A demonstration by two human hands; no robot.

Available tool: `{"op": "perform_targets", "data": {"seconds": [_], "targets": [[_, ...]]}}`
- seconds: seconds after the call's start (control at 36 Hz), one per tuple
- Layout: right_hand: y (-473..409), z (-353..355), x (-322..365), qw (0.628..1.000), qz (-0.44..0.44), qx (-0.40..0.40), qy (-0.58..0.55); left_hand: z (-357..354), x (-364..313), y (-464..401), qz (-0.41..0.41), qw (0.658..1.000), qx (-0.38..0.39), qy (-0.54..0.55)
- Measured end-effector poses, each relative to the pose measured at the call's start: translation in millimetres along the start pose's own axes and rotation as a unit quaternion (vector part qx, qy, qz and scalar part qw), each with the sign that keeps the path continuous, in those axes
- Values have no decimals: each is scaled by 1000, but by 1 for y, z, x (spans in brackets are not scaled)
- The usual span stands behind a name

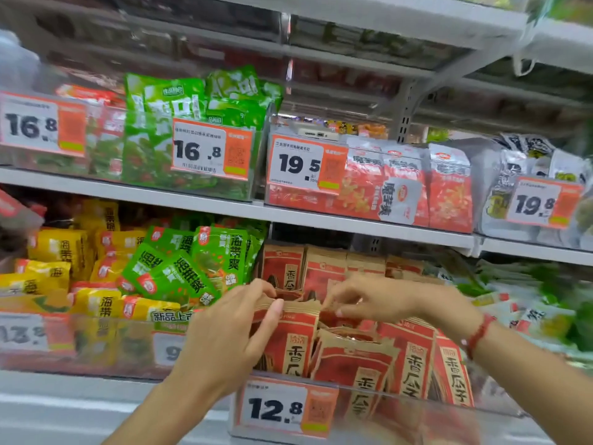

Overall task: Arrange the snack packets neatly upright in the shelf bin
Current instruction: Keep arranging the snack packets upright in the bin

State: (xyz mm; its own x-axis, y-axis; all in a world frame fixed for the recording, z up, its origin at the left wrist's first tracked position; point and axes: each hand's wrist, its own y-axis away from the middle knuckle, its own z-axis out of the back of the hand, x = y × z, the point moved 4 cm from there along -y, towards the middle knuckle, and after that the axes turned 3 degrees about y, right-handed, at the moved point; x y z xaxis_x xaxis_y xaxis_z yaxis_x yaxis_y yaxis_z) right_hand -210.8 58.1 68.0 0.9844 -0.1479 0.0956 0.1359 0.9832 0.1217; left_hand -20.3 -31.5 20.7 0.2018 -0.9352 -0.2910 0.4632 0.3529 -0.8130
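Several red-and-brown snack packets (414,354) stand in a clear shelf bin (385,409) on the lower shelf, most upright, some leaning. My left hand (231,329) pinches the top edge of a front-left packet (288,342) between thumb and fingers. My right hand (378,300) reaches in from the right, fingers curled on the brown top edge of a packet (333,316) just behind it. More packets (324,268) of the same kind stand in the back row.
A 12.8 price tag (285,409) hangs on the bin front. To the left is a bin of green packets (192,264) and yellow packets (57,252). The upper shelf (353,220) close above holds red packets (385,187) and green packets (179,104).
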Motion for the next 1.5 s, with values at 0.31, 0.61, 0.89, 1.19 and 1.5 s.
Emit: {"op": "perform_targets", "data": {"seconds": [0.31,0.61,0.89,1.19,1.5], "targets": [[16,-1,3,984,-12,7,-175,17,13,-5,-12,998,-48,25],[-40,2,-28,974,-154,-119,115,6,27,-16,152,980,129,-12],[-35,4,-23,964,-145,-206,87,6,29,-15,159,978,131,-7],[-16,12,4,960,-39,-223,163,7,30,-17,210,961,179,23],[70,42,33,854,49,-470,215,42,-7,-18,207,966,147,-42]]}}
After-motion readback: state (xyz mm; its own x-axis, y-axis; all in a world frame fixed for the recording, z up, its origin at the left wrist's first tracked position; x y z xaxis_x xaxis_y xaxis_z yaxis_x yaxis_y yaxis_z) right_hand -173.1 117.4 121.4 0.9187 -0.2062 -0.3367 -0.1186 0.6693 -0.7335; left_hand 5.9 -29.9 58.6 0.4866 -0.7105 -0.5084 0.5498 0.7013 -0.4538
